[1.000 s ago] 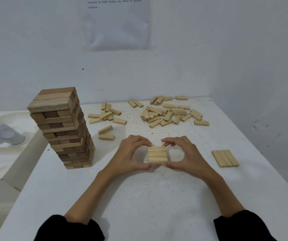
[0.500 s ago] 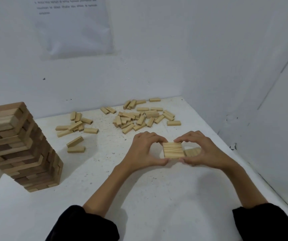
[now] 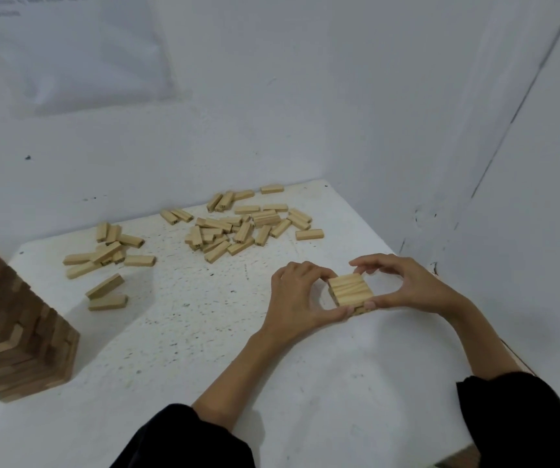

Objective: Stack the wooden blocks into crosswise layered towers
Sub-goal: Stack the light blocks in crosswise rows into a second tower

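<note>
A flat square layer of pale wooden blocks (image 3: 351, 289) lies crosswise on another layer of blocks near the table's right edge. My left hand (image 3: 297, 297) grips its left side with curled fingers and thumb. My right hand (image 3: 407, 285) pinches its right side, fingers at the far edge, thumb at the near edge. Only a sliver of the lower layer (image 3: 361, 310) shows under the top one. Loose pale blocks (image 3: 245, 226) lie scattered at the back of the table, with a smaller group (image 3: 106, 253) further left.
A tall tower of darker wooden blocks (image 3: 12, 336) stands at the left edge of the view. The white table (image 3: 187, 332) sits in a wall corner, with walls close behind and to the right. A paper sheet (image 3: 79, 52) hangs on the back wall.
Both hands carried the square layer to the right and set it on top of the layer that lay near the table's right edge. My view turned right, so the tall tower shifted left.
</note>
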A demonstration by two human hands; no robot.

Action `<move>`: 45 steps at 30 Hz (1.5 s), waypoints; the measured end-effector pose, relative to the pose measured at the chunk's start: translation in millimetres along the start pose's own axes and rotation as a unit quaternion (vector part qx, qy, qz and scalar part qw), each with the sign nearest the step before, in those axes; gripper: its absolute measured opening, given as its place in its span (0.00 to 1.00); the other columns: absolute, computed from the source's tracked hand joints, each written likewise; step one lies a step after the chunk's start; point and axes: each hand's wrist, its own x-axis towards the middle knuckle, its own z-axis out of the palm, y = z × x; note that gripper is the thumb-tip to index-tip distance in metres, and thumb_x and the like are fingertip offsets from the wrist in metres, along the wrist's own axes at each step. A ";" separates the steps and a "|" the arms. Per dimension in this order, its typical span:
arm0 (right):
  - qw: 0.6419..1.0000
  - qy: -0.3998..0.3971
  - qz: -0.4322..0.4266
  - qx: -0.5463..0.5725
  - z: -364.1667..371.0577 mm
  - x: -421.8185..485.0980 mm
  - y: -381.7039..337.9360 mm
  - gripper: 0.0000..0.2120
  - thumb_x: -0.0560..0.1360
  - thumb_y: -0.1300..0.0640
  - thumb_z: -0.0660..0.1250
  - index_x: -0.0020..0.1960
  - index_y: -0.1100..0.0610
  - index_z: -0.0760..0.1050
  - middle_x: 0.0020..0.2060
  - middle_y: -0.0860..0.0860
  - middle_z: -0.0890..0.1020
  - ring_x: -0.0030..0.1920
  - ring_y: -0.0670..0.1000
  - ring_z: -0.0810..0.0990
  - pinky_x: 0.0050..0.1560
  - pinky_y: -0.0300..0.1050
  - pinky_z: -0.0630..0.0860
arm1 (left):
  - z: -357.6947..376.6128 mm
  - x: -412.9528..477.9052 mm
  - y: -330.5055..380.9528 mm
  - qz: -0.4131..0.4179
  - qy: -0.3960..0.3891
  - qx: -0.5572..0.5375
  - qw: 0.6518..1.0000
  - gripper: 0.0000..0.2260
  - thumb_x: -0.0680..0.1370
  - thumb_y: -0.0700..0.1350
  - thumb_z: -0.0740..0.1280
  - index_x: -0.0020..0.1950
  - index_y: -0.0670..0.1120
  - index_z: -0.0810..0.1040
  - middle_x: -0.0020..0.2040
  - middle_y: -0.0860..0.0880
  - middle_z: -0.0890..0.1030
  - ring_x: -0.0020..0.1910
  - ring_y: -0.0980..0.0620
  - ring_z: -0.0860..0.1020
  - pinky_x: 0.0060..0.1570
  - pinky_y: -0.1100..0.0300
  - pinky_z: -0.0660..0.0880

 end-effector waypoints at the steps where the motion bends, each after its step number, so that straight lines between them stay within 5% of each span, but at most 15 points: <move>1: 1.000 0.004 0.002 0.004 -0.2 -1.3 1.5 0.29 0.59 0.48 0.77 0.59 0.41 0.74 0.51 0.36 0.79 0.56 0.41 0.74 0.58 0.29 0.66 | 1.1 0.0 0.5 0.003 0.001 0.004 1.000 0.26 0.61 0.69 0.65 0.52 0.55 0.79 0.48 0.60 0.75 0.50 0.60 0.69 0.55 0.57 0.62; 14: 1.000 0.018 0.004 0.010 1.7 -5.2 11.4 0.29 0.61 0.52 0.80 0.59 0.40 0.74 0.52 0.36 0.79 0.57 0.40 0.74 0.57 0.26 0.66 | 5.4 0.4 -1.0 0.001 0.001 0.040 0.999 0.28 0.61 0.70 0.64 0.52 0.53 0.78 0.53 0.58 0.74 0.55 0.60 0.68 0.60 0.54 0.61; 23: 1.000 -0.007 0.016 -0.021 1.3 -7.4 11.9 0.33 0.61 0.53 0.80 0.63 0.39 0.71 0.57 0.35 0.77 0.60 0.37 0.70 0.55 0.22 0.62 | -2.3 -3.4 5.9 -0.035 -0.077 -0.027 0.996 0.40 0.57 0.71 0.65 0.66 0.55 0.69 0.53 0.63 0.72 0.56 0.61 0.68 0.65 0.58 0.55; 29: 0.999 0.002 0.021 -0.036 1.2 -8.4 11.7 0.33 0.61 0.52 0.80 0.61 0.35 0.70 0.55 0.35 0.79 0.61 0.38 0.71 0.62 0.38 0.65 | -2.1 -1.8 6.0 -0.038 -0.078 -0.040 0.995 0.41 0.57 0.69 0.67 0.68 0.56 0.68 0.52 0.63 0.75 0.56 0.60 0.71 0.69 0.54 0.54; 37: 0.999 0.010 0.018 -0.040 2.9 -7.8 9.2 0.33 0.61 0.52 0.80 0.61 0.37 0.71 0.54 0.37 0.79 0.60 0.39 0.72 0.64 0.45 0.67 | -2.4 -1.8 6.1 -0.033 -0.075 -0.051 0.995 0.39 0.58 0.68 0.67 0.67 0.56 0.68 0.51 0.62 0.75 0.55 0.60 0.72 0.67 0.55 0.55; 41: 0.999 0.008 0.023 -0.043 2.5 -7.4 10.8 0.33 0.61 0.51 0.80 0.61 0.36 0.71 0.55 0.37 0.79 0.60 0.39 0.72 0.63 0.43 0.67 | -1.2 -2.6 5.0 -0.029 -0.072 -0.052 0.996 0.39 0.59 0.68 0.67 0.68 0.56 0.68 0.52 0.62 0.75 0.55 0.61 0.72 0.67 0.54 0.57; 45: 0.999 -0.002 0.033 -0.021 3.0 -7.4 8.1 0.34 0.60 0.53 0.80 0.62 0.38 0.71 0.54 0.36 0.79 0.60 0.38 0.71 0.59 0.30 0.65 | -2.0 -3.1 4.9 -0.034 -0.081 -0.051 0.995 0.42 0.59 0.69 0.67 0.70 0.55 0.65 0.54 0.63 0.74 0.56 0.61 0.70 0.68 0.55 0.55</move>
